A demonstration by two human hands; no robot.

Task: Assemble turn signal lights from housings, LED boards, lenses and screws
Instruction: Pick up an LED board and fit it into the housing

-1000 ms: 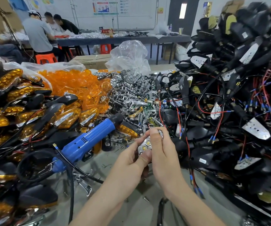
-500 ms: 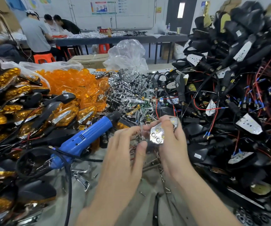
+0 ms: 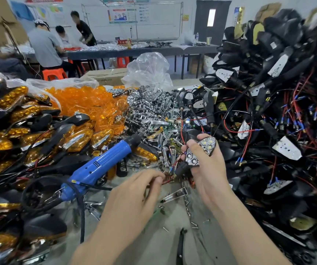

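Your right hand (image 3: 209, 175) grips the light (image 3: 200, 150), LEDs up. Your left hand (image 3: 134, 194) curls at its red wire (image 3: 168, 181); grasp cannot be confirmed.

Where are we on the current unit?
Done: lensed lights piled at left. In hand: right grip holds a housing, LEDs seated, no lens; left grip by its wires. To do: amber lens from the pile, screws; blue driver lies idle.
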